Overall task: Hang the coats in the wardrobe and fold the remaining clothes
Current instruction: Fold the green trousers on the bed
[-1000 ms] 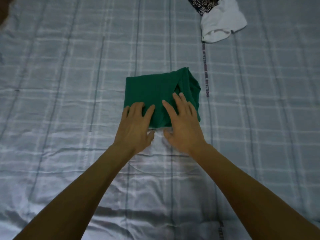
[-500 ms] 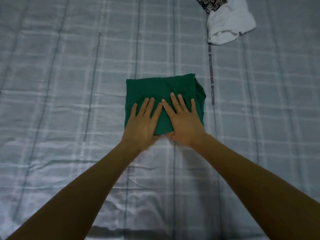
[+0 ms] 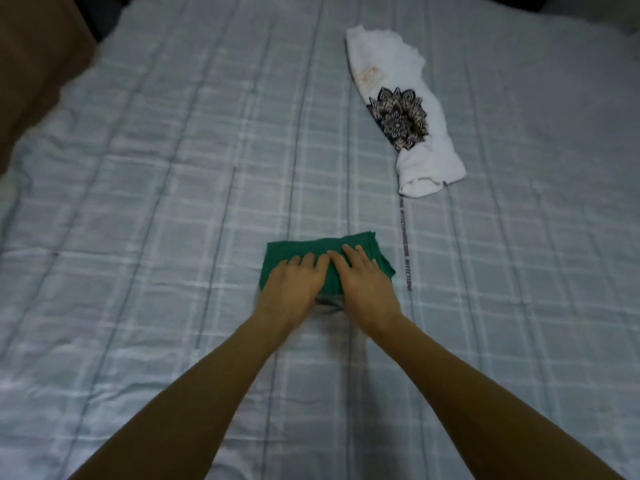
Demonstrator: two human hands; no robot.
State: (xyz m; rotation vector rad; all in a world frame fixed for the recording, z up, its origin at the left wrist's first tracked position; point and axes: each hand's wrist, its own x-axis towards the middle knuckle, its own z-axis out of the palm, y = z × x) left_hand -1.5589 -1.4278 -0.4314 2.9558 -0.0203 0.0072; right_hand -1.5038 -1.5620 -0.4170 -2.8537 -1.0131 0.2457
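Observation:
A folded green garment (image 3: 298, 251) lies as a small rectangle in the middle of the bed. My left hand (image 3: 292, 289) rests flat on its left half, fingers together and pointing away from me. My right hand (image 3: 363, 285) lies flat on its right half, touching the left hand. Both palms cover the garment's near edge. A white garment (image 3: 426, 147) with a black floral print lies rolled and unfolded at the far right of the bed.
The bed is covered by a pale grey-blue checked sheet (image 3: 138, 202). A brown surface (image 3: 31, 64) stands at the far left beside the bed. Dark floor shows beyond the bed's far edge.
My head has lifted, so more of the bed and the whole white garment now show. Both hands have slid further onto the green garment and closed together.

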